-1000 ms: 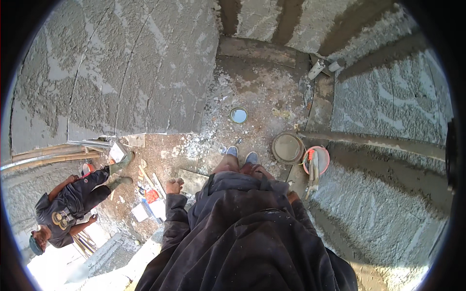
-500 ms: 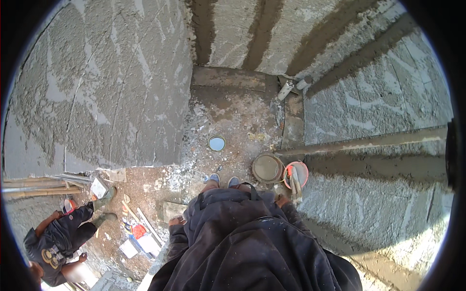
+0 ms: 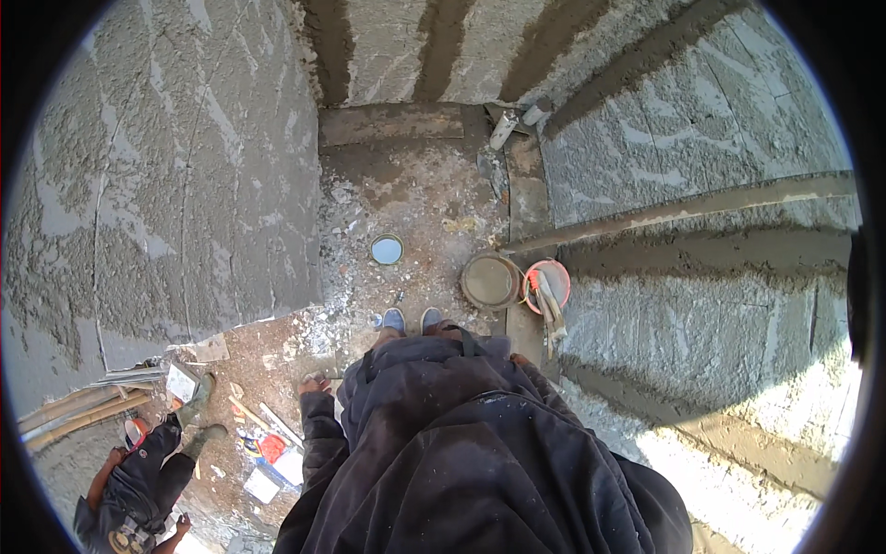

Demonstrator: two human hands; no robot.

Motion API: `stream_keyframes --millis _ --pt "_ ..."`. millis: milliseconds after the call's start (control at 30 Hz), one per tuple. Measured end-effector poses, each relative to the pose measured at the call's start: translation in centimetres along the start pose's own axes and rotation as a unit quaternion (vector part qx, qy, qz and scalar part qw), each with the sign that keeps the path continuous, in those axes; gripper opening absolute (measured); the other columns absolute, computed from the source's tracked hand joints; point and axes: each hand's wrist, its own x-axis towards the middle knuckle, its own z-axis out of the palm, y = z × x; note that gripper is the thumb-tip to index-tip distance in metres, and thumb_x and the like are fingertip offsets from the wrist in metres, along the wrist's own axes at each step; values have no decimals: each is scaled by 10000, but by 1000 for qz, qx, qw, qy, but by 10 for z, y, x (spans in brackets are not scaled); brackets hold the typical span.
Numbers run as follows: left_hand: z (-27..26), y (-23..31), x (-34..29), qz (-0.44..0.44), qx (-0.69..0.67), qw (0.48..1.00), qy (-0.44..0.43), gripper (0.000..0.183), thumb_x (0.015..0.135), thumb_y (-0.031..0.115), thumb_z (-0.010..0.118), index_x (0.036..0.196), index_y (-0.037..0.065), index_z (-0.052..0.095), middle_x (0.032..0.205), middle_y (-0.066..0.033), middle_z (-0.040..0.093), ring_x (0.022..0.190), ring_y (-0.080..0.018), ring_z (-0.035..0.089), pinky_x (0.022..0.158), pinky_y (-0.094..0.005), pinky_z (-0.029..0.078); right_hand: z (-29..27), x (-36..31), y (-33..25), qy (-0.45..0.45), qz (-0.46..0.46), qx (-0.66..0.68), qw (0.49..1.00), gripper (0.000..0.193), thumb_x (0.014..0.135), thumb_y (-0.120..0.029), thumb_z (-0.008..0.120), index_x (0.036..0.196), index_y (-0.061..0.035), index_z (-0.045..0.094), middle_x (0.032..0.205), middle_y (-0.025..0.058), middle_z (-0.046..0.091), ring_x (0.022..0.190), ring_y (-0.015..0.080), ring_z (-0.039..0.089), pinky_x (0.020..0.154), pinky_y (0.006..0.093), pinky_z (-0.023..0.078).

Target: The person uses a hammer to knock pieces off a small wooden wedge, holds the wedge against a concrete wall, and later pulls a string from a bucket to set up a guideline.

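Observation:
My left hand (image 3: 316, 382) hangs beside my dark jacket, its fingers loosely apart with nothing visible in them. On the other side, my right hand (image 3: 520, 359) shows only in part past the jacket's edge, so its fingers cannot be made out. Nearest to it stands a pink-rimmed bucket (image 3: 559, 274) with a long pale tool (image 3: 551, 309) and something orange leaning at its rim. Touching that bucket on the left is a round tub (image 3: 491, 281) of grey-brown wet mix. Ahead of my shoes lies a small round container (image 3: 387, 249) with a pale, shiny top.
Rough grey plastered walls (image 3: 175, 175) surround the littered floor, with darker mortar bands (image 3: 720, 251) on them. A long straight bar (image 3: 683, 210) reaches from the tub to the right wall. At lower left another person (image 3: 138, 489) is near boards (image 3: 92, 406) and scattered papers (image 3: 262, 485).
My view has shifted, so the walls, tub and buckets sit higher and further left. My left hand has swung a little outward from my body. The other person's arm has moved.

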Motion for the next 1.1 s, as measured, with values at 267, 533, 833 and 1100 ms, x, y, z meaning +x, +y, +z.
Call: stream_keyframes --millis 267,533,833,1100 --pt "40 4 16 22 85 994 -70 296 899 136 777 1140 44 631 1029 -101 731 858 -260 713 656 -428 559 3 -44 14 110 72 -8 991 402 820 -345 762 1015 6 742 923 218 751 889 352 722 810 416 543" --pt "43 25 41 -17 114 986 -117 262 988 200 638 1219 79 616 1134 -120 715 853 -306 698 649 -478 557 -30 -128 -95 227 123 70 964 424 852 -222 658 1160 63 714 1050 314 728 1053 394 721 910 397 547" --pt "109 71 15 55 137 982 -118 194 942 179 728 1133 144 719 1042 -16 733 836 -213 706 614 -353 496 -68 -74 -76 301 -1 131 945 447 819 -274 763 1129 43 707 807 223 741 748 294 741 671 409 552" --pt "141 42 -41 114 120 986 4 176 939 117 738 1077 22 686 976 -67 744 800 -208 722 618 -338 534 -115 11 -15 156 21 141 977 464 827 -319 756 1155 6 718 1014 230 752 917 351 733 771 440 565"
